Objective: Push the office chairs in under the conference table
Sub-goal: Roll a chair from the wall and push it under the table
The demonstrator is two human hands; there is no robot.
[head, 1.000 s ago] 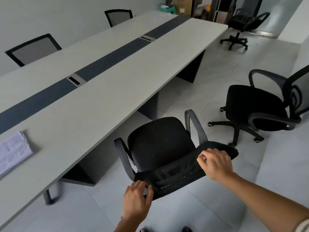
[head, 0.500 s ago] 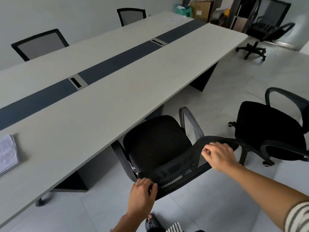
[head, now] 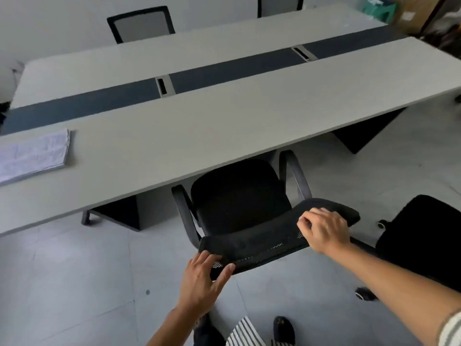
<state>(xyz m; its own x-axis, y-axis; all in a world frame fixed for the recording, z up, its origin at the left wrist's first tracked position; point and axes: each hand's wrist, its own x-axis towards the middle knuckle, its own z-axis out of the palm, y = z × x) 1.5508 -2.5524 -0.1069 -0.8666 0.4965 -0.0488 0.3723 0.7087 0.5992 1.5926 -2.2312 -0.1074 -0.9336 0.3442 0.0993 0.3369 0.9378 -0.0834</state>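
While right hand [head: 324, 231] grips chair [head: 237, 196], left hand [head: 202, 280] touches it.

A long pale grey desk [head: 224, 126] has a dark blue strip [head: 224, 71] down its middle, with two cable openings [head: 163, 86] set in it; a stack of papers [head: 32, 156] lies near its left end; the pale tiled floor [head: 74, 283] carries the desk's dark panel legs [head: 366, 131], a black office chair [head: 239, 196] with its seat front under the desk edge, a second black chair [head: 421, 226] just beside it on the right, and a mesh-backed chair [head: 142, 23] at the far side.
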